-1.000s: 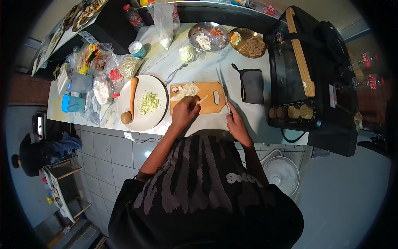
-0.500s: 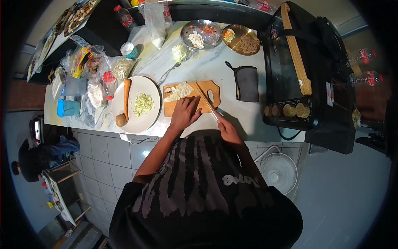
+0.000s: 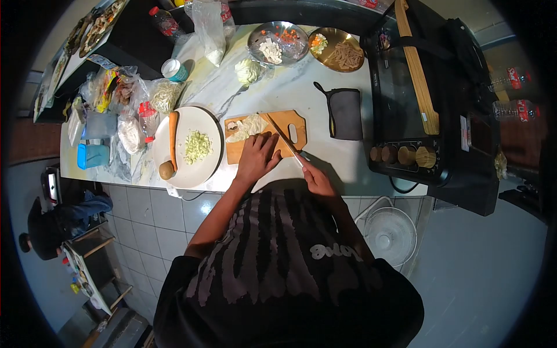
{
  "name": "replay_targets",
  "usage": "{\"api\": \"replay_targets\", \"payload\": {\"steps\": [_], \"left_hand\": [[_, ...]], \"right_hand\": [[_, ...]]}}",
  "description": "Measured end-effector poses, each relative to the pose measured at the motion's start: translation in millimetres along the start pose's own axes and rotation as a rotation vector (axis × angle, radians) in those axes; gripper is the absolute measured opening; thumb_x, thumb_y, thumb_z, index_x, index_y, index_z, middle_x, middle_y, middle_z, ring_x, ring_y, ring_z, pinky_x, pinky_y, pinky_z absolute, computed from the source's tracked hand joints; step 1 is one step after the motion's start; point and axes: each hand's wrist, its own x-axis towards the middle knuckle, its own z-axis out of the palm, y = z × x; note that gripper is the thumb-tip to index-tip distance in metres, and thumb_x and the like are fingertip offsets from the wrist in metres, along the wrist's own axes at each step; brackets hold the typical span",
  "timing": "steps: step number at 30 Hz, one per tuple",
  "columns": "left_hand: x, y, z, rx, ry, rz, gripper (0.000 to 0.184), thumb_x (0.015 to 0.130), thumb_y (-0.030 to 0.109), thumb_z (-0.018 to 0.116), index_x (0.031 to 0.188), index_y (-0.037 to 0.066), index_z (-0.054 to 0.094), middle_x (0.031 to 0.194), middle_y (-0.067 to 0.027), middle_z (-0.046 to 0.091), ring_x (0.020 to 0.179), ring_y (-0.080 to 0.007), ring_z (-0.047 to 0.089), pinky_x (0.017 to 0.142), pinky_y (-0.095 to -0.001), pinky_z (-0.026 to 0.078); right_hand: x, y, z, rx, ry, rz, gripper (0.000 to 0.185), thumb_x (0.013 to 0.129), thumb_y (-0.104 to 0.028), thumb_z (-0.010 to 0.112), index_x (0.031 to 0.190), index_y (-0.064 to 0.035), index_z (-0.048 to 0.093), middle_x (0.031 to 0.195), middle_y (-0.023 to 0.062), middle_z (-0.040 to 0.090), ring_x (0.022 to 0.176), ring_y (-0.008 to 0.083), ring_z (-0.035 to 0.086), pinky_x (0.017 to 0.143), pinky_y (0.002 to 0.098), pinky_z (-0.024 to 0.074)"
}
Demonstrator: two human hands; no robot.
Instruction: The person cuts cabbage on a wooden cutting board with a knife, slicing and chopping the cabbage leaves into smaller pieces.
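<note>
Wooden board (image 3: 234, 152) part-hidden under left grip (image 3: 257, 158), hold on pale food (image 3: 248, 126) unclear; right grip (image 3: 317, 178) closed around knife (image 3: 283, 134).

Warm tan and orange amid white, grey and black

At the centre of the frame, the board (image 3: 233, 152) is orange-tan, the knife (image 3: 283, 135) brown-looking along its blade and whitish at its handle. The counter (image 3: 278, 95) is white marble pattern with grey veins. Left of centre, the off-white plate (image 3: 190, 177) sets off an orange carrot (image 3: 173, 139) and pale green bits (image 3: 198, 147). At upper centre, one bowl (image 3: 253, 52) is silvery, the other (image 3: 342, 38) brassy gold. The pouch (image 3: 346, 116) is charcoal. At right, the black oven (image 3: 394, 95) has a blond wood-grain handle (image 3: 416, 72). At lower centre, the black shirt (image 3: 261, 243) bears ragged grey stripes and pale lettering; grey tiles (image 3: 139, 209) form a grid at lower left.
</note>
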Motion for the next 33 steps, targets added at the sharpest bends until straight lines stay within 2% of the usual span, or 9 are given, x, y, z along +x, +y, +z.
{"api": "replay_targets", "payload": {"steps": [6,8,11,15,20,24,26,29,33], "left_hand": [[1,0,1,-0.008,0.01,-0.009,0.048,0.088,0.025,0.068,0.13,0.003,0.06,0.12,-0.0152,0.06,0.103,-0.0323,0.053,0.092,-0.0428,0.045],[-1,-1,2,-0.029,-0.034,-0.057,0.05,0.088,0.028,0.069,0.131,0.004,0.06,0.124,-0.0171,0.06,0.108,-0.0351,0.053,0.096,-0.0442,0.045],[-2,-4,4,-0.025,-0.033,-0.05,0.05,0.088,0.029,0.07,0.131,0.005,0.06,0.124,-0.0168,0.06,0.108,-0.035,0.053,0.095,-0.0444,0.045],[2,3,-1,-0.026,0.035,-0.013,0.042,0.089,0.022,0.069,0.126,0.003,0.063,0.118,-0.0144,0.061,0.101,-0.0308,0.054,0.09,-0.0413,0.046],[15,7,-1,-0.226,0.144,-0.208,0.02,0.091,0.013,0.068,0.107,0.003,0.073,0.099,-0.0111,0.065,0.091,-0.0296,0.058,0.083,-0.0394,0.048],[18,2,1,-0.258,0.097,-0.298,0.017,0.091,0.015,0.069,0.103,0.004,0.075,0.094,-0.0135,0.067,0.09,-0.0308,0.063,0.08,-0.0397,0.05],[19,4,2,-0.249,0.146,-0.317,0.017,0.089,0.014,0.071,0.103,0.005,0.075,0.089,-0.0128,0.067,0.083,-0.0308,0.063,0.075,-0.0394,0.051],[19,4,0,-0.316,0.108,-0.41,0.017,0.088,0.014,0.073,0.101,0.005,0.075,0.087,-0.0132,0.067,0.082,-0.0313,0.064,0.075,-0.0394,0.051],[15,-5,9,-0.299,0.16,-0.328,0.017,0.086,0.015,0.075,0.1,0.005,0.075,0.085,-0.0138,0.067,0.083,-0.0308,0.065,0.075,-0.0396,0.051]], "right_hand": [[3,12,6,-0.074,0.066,-0.102,0.049,0.104,-0.015,0.047,0.152,-0.0248,0.043,0.113,0.0263,0.066,0.102,0.0459,0.065,0.083,0.0469,0.0532],[1,2,4,-0.266,0.03,0.004,0.055,0.101,-0.011,0.049,0.153,-0.0258,0.04,0.104,0.0262,0.067,0.094,0.0469,0.065,0.075,0.0525,0.052],[6,16,15,-0.381,0.108,-0.083,0.059,0.099,-0.009,0.051,0.154,-0.0261,0.039,0.101,0.0256,0.066,0.091,0.0476,0.064,0.071,0.0551,0.0502],[7,14,14,-0.292,0.174,-0.186,0.06,0.098,-0.008,0.052,0.154,-0.026,0.039,0.107,0.0258,0.066,0.094,0.0472,0.063,0.072,0.055,0.0503],[3,16,13,-0.083,0.111,-0.104,0.051,0.101,-0.011,0.048,0.15,-0.023,0.045,0.122,0.0242,0.063,0.104,0.0456,0.063,0.081,0.0499,0.0529],[1,22,17,-0.05,0.166,-0.223,0.047,0.103,-0.013,0.047,0.149,-0.0214,0.047,0.126,0.0244,0.061,0.109,0.0445,0.061,0.085,0.0463,0.0531],[-3,10,10,-0.088,0.079,-0.057,0.046,0.103,-0.013,0.047,0.148,-0.0204,0.048,0.127,0.0239,0.06,0.11,0.0439,0.06,0.085,0.0462,0.0531],[-2,17,14,-0.042,0.112,-0.117,0.046,0.102,-0.013,0.047,0.148,-0.0203,0.048,0.127,0.0232,0.06,0.108,0.0445,0.061,0.084,0.0468,0.0534],[-2,9,11,-0.091,0.052,-0.006,0.048,0.101,-0.012,0.048,0.149,-0.0207,0.047,0.126,0.0218,0.062,0.104,0.0453,0.062,0.082,0.0482,0.0535]]}}
